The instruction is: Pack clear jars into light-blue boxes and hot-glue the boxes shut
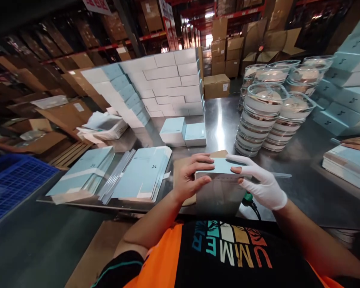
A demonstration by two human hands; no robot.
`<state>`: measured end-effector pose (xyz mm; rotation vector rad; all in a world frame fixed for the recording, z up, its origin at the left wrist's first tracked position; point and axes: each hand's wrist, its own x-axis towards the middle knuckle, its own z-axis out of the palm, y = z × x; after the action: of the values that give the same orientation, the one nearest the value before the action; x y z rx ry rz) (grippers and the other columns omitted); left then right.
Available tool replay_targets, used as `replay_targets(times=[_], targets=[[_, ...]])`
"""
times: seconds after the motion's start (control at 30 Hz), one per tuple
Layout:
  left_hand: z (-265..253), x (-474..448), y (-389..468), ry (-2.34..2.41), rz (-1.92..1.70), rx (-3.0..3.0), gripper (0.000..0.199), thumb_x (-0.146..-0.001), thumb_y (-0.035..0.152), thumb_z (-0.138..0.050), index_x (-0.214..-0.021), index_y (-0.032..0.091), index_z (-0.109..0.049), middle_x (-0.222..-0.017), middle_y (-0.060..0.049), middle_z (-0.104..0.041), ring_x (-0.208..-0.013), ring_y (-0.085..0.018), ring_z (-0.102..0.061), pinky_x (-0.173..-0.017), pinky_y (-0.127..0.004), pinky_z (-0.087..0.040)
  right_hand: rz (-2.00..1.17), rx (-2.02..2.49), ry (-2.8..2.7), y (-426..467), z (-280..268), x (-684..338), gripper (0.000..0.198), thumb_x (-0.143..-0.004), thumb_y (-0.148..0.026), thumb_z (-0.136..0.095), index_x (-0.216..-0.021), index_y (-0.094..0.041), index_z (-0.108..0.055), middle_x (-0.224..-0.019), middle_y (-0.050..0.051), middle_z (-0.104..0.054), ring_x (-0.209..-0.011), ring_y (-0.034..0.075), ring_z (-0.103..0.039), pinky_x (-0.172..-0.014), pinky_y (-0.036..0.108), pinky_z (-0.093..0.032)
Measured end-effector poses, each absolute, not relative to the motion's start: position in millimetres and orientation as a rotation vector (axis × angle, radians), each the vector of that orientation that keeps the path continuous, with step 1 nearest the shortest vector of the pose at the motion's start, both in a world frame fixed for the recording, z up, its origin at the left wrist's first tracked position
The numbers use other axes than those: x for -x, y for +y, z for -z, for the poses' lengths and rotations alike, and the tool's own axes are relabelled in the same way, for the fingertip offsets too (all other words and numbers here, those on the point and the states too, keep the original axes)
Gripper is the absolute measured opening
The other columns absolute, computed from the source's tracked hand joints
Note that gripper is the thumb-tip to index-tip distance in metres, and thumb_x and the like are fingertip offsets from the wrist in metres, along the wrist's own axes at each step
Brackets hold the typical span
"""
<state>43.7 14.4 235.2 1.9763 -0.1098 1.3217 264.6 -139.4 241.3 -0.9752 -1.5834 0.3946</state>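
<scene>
Gripping a pale blue box (221,188) between a bare left hand (195,175) and a white-gloved right hand (259,180), at the near edge of a metal table (219,132).
We read "UMMER" in coloured letters on the black-and-orange shirt (234,254); the dark marks on the stacked boxes (345,108) at right are too small for us to read. The held box has a light blue top and a shaded, plain near side; both hands pinch its near upper edge, fingers on top and thumbs against that side. We see glossy, reflective metal around it, clear round containers (258,120) in stacks beyond, and warehouse racking (150,38) behind.
</scene>
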Motion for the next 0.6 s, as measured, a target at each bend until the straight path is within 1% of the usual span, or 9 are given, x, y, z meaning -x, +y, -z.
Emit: replay_targets(times=[0.1, 0.2, 0.27, 0.37, 0.43, 0.5, 0.57, 0.6], targets=[[-237.9, -44.1, 14.9, -0.161, -1.338, -1.964, 0.025, -0.103, 0.042, -0.075, -0.121, 0.027, -0.082, -0.120, -0.011, -0.083, -0.129, -0.029, -0.073, -0.112, -0.053, -0.057, -0.378, 0.965, -1.622, -139.3, -246.3, -263.6, 0.029, -0.106, -0.027, -0.071, -0.131, -0.039, -0.080, -0.151, 0.007, -0.069, -0.139, 0.024, -0.068, -0.119, 0.044, -0.056], [-236.6, -46.1, 13.0, -0.145, -1.367, -1.958, 0.022, -0.102, 0.043, -0.076, -0.114, 0.026, -0.084, -0.113, -0.011, -0.085, -0.122, -0.030, -0.076, -0.106, -0.054, -0.059, -0.315, 0.938, -1.689, -138.5, -249.0, -264.1, 0.033, -0.107, -0.025, -0.069, -0.134, -0.040, -0.079, -0.146, 0.006, -0.073, -0.141, 0.025, -0.065, -0.123, 0.048, -0.052], [-235.7, -45.9, 12.8, -0.097, -1.362, -1.959, 0.024, -0.101, 0.047, -0.076, -0.106, 0.025, -0.085, -0.109, -0.010, -0.086, -0.118, -0.031, -0.077, -0.106, -0.054, -0.059, -0.291, 0.939, -1.698, -137.2, -250.8, -264.4, 0.034, -0.107, -0.023, -0.068, -0.135, -0.041, -0.079, -0.143, 0.005, -0.074, -0.142, 0.025, -0.064, -0.124, 0.050, -0.050], [-241.3, -39.4, 16.0, 0.004, -1.293, -1.958, 0.036, -0.099, 0.059, -0.074, -0.097, 0.025, -0.085, -0.104, -0.011, -0.085, -0.118, -0.032, -0.077, -0.107, -0.055, -0.059, -0.269, 0.978, -1.694, -135.8, -253.0, -263.4, 0.036, -0.107, -0.021, -0.068, -0.134, -0.042, -0.078, -0.143, 0.004, -0.074, -0.141, 0.025, -0.064, -0.122, 0.050, -0.053], [-253.6, -31.2, 18.9, 0.047, -1.160, -2.020, 0.042, -0.095, 0.066, -0.076, -0.096, 0.025, -0.085, -0.110, -0.014, -0.085, -0.122, -0.034, -0.076, -0.108, -0.055, -0.059, -0.229, 0.993, -1.729, -135.8, -252.4, -260.1, 0.037, -0.108, -0.023, -0.067, -0.138, -0.043, -0.076, -0.146, 0.004, -0.072, -0.140, 0.025, -0.065, -0.120, 0.049, -0.055], [-273.0, -22.3, 20.0, 0.071, -0.970, -2.187, 0.044, -0.088, 0.067, -0.082, -0.105, 0.027, -0.085, -0.127, -0.017, -0.081, -0.130, -0.036, -0.073, -0.110, -0.055, -0.058, -0.166, 1.009, -1.792, -135.8, -250.3, -253.9, 0.047, -0.109, -0.028, -0.067, -0.153, -0.042, -0.065, -0.155, 0.007, -0.066, -0.144, 0.026, -0.063, -0.122, 0.050, -0.054], [-295.8, -15.1, 17.4, 0.063, -0.774, -2.389, 0.051, -0.083, 0.063, -0.089, -0.121, 0.030, -0.083, -0.143, -0.017, -0.075, -0.134, -0.037, -0.070, -0.111, -0.052, -0.058, -0.105, 1.025, -1.876, -133.5, -250.1, -247.4, 0.066, -0.109, -0.036, -0.066, -0.171, -0.037, -0.043, -0.166, 0.011, -0.055, -0.153, 0.028, -0.055, -0.126, 0.051, -0.050], [-306.7, -12.1, 15.0, 0.052, -0.703, -2.465, 0.056, -0.081, 0.059, -0.092, -0.128, 0.031, -0.081, -0.145, -0.016, -0.074, -0.132, -0.037, -0.071, -0.110, -0.050, -0.058, -0.094, 1.024, -1.935, -130.9, -252.5, -245.9, 0.077, -0.109, -0.043, -0.066, -0.176, -0.032, -0.032, -0.171, 0.014, -0.050, -0.157, 0.030, -0.050, -0.128, 0.051, -0.048]])
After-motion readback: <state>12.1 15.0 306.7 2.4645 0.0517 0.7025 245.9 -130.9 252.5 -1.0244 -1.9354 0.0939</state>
